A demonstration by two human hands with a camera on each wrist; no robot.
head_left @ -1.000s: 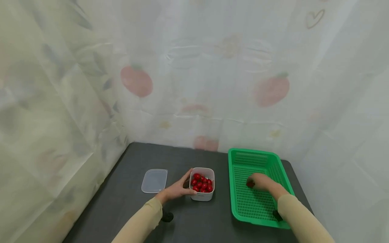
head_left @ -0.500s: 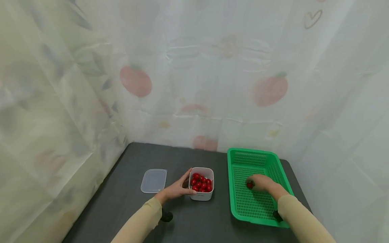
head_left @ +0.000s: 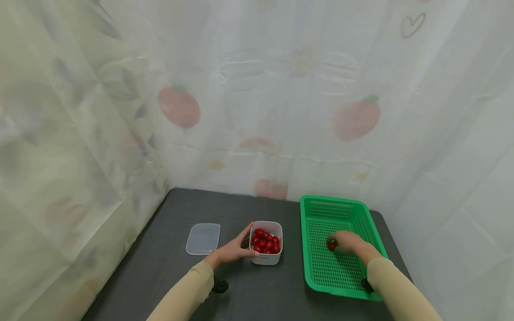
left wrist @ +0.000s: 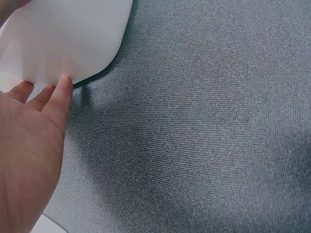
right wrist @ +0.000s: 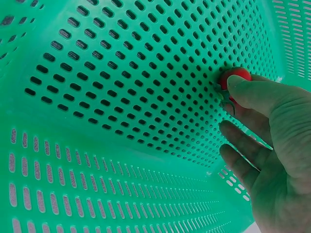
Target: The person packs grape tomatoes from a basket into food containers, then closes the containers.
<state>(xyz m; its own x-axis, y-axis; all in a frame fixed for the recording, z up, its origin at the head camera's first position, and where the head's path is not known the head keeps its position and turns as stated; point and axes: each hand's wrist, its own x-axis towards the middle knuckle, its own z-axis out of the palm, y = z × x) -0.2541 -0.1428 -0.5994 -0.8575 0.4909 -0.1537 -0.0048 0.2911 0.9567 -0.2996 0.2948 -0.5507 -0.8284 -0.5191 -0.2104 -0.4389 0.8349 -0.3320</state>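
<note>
A white square container (head_left: 267,260) stands on the table, with several cherry tomatoes (head_left: 263,244) inside. My left hand (head_left: 234,251) grips it from the left, thumb at the front rim and fingertips at the far side. In the left wrist view the fingertips (left wrist: 62,92) press against its pale wall (left wrist: 82,36). My right hand (head_left: 346,241) reaches down into a green perforated basket (head_left: 307,263). Between thumb and forefinger it pinches one red tomato (right wrist: 241,73), whose green calyx shows, close over the basket's floor. The other fingers hang spread below it.
A translucent lid (head_left: 203,239) lies flat on the dark grey table (head_left: 209,203), left of the container. Printed white curtains (head_left: 257,111) hang along the back and the sides. The basket's raised walls surround the right hand.
The tomato in my right hand has turned, so more red and its green top show. That hand has shifted slightly to the right. My left hand and the container stay in place.
</note>
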